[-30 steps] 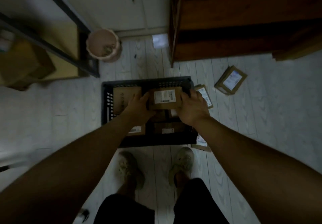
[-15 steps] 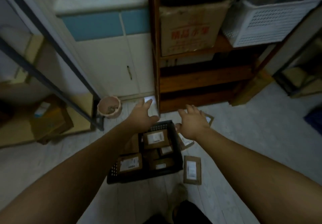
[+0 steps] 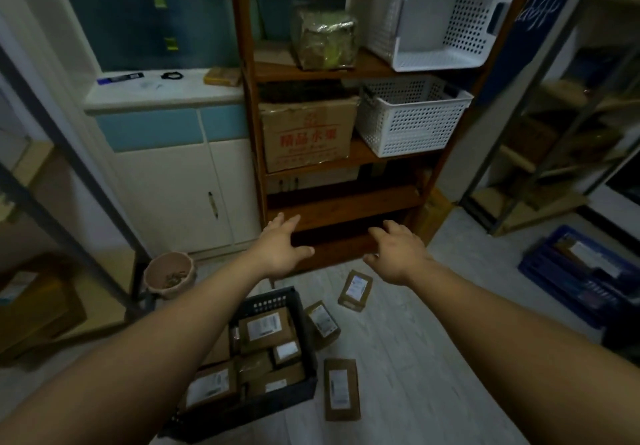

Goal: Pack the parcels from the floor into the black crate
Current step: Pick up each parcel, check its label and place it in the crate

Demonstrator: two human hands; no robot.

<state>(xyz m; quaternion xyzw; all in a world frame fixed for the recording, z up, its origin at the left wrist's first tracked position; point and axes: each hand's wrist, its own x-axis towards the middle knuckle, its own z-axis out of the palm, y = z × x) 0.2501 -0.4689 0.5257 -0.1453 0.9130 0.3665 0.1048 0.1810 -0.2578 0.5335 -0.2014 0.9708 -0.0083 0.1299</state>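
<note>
Left hand (image 3: 281, 249) spread wide, empty, raised over floor. Black slatted plastic crate (image 3: 277, 301) below, stacked with brown labelled cardboard parcels (image 3: 265, 328). Three more parcels (image 3: 341, 389) on pale plank floor (image 3: 415, 358) beside crate's right edge. Right hand (image 3: 396, 254) spread, empty.

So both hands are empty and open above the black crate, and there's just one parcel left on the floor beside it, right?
Not quite. The left hand and right hand are indeed empty and open above the black crate, but the head view shows three parcels on the floor to its right: one leaning against its side, one farther out and one nearer the camera.
</note>
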